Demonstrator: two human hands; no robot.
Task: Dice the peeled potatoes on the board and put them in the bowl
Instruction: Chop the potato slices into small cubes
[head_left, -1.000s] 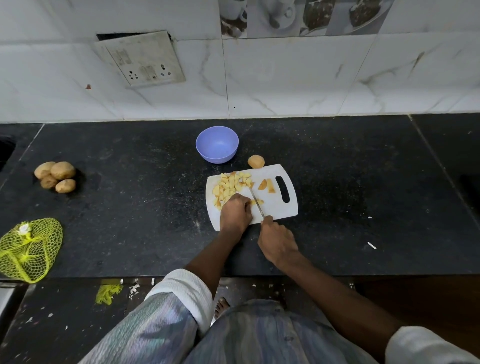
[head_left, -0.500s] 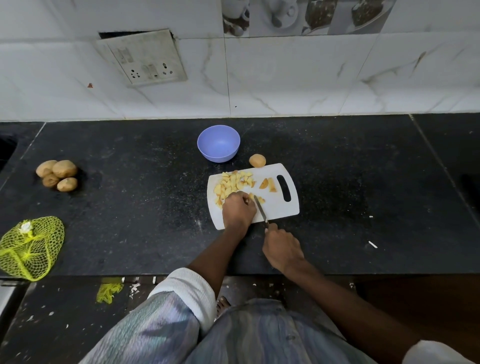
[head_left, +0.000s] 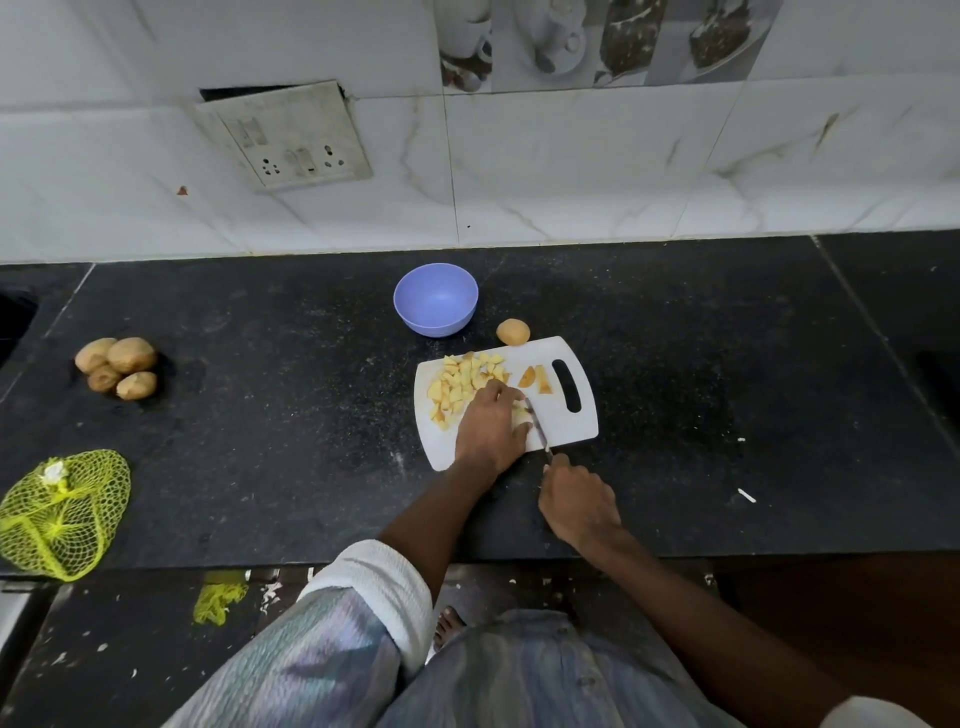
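So it's a black speckled stone counter (head_left: 727, 364) with white marble-look wall tiles (head_left: 571, 171) behind it and a grubby socket plate (head_left: 284, 136) hanging a bit crooked up at 11 o'clock. Way over at 9 o'clock sits a little heap of unpeeled potatoes (head_left: 117, 366), and at 8 o'clock there's a yellow net bag (head_left: 60, 519) lying near the counter's edge. The white cutting board (head_left: 571, 423) is pretty much dead centre, with one whole potato (head_left: 513, 331) touching its far edge at 12. A pile of diced potato (head_left: 462, 384) covers the board's left half and two bigger wedges (head_left: 535, 378) lie by the handle slot. The left hand (head_left: 491, 423) is curled down over a piece on the board, hiding most of it, while the right hand (head_left: 579, 501) is wrapped around the knife (head_left: 539, 428) handle, blade right beside the left fingers. The purple bowl (head_left: 435, 299) stands just past the board at 11 o'clock, nothing in it yet.
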